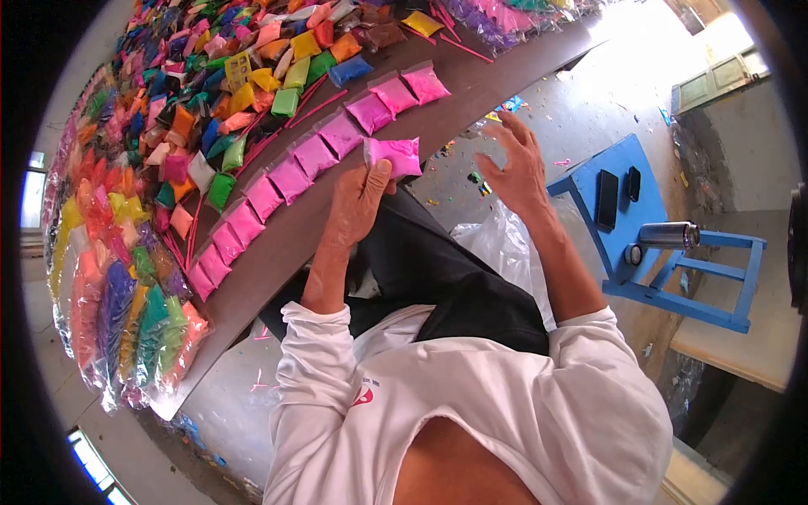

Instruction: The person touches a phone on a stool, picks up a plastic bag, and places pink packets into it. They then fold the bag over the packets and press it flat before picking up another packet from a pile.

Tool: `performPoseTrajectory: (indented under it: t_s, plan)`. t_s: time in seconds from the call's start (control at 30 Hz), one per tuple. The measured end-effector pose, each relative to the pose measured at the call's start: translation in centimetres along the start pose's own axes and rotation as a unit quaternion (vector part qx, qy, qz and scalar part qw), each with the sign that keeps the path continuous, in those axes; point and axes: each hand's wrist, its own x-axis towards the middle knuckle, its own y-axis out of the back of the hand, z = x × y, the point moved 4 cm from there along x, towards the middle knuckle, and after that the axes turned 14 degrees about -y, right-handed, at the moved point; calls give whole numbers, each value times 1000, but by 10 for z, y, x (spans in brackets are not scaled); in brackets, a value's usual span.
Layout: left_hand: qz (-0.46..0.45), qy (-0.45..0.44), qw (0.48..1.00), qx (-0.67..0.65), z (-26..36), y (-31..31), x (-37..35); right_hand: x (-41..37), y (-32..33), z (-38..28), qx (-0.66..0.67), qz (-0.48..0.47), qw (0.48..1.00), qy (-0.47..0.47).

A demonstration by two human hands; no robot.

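Note:
My left hand [362,195] pinches a small clear packet of pink filling [396,156] near the table's front edge, thumb on top. Off to the right, my right hand [515,164] is raised over the floor with its fingers spread and nothing in them. Beyond the held packet, a strip of joined pink packets [313,156] runs along the brown table [278,240] in a long curve, from the near left to the far right.
A large heap of small colored packets [244,93] covers the table's far side, with pink sticks [307,103] along its edge. Bigger bags of packets [135,328] lie at left. A blue stool [589,164] at right bears a dark phone [606,200] and a steel flask [669,236].

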Motion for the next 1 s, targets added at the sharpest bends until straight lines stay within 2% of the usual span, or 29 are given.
performPoseTrajectory:
  t_s: [0.07, 0.17, 0.27, 0.4, 0.5, 0.6, 0.7, 0.8, 0.87, 1.0]
  plan:
    - [-2, -14, 1000, 14, -1, 0, 1, 0, 7, -28, 68, -17, 998, 6]
    - [2, -20, 1000, 16, -6, -3, -1, -7, -11, -64, 136, -80, 983, 90]
    - [20, -22, 1000, -8, -7, -3, -2, -11, -29, -92, 95, -134, 977, 133]
    - [10, -3, 1000, -21, 10, 2, -1, -5, -33, -99, 124, -207, 963, 123]
    - [-17, 30, 999, -29, 7, 1, -2, -5, -38, -90, 154, -224, 954, 126]
    - [-23, -33, 998, -38, 5, -1, 1, -5, -50, -78, 222, -240, 941, 91]
    - [-14, -75, 996, -49, 4, -3, 2, 5, -50, -63, 238, -194, 949, 69]
    - [8, -64, 995, -73, 1, -4, 0, 44, -48, -16, 362, -143, 912, -128]
    - [18, -90, 993, -71, 0, -4, 1, 75, -26, -5, 242, -93, 955, -147]
    - [17, -100, 995, -22, 2, -3, 2, 125, -49, 33, 182, -164, 940, -236]
